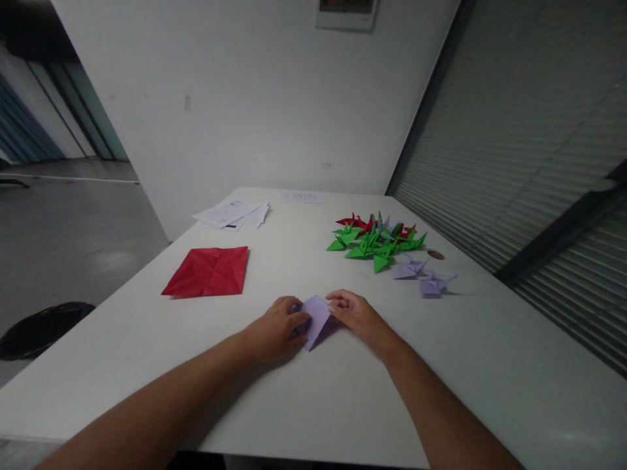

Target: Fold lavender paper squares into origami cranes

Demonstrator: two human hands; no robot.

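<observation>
A partly folded piece of purple origami paper (316,318) lies on the white table, a kite-like shape with a flap lifted on its right side. My left hand (281,328) presses on its left part, thumb and fingers gripping it. At its right corner, my right hand (355,314) pinches the raised flap between thumb and curled fingers. Both hands hide some of the paper's edges. Two purple paper cranes (434,285) stand to the right of my right hand. Behind them is a cluster of green paper cranes (375,246) with red paper cranes (362,224) among them.
Creased red paper (210,273) lies at the left of the table (294,418). Printed sheets (232,214) are at the back left. A brown oval spot (435,254) shows near the right edge. Blinds (529,163) flank the right side; a black-lined bin (44,329) stands at left.
</observation>
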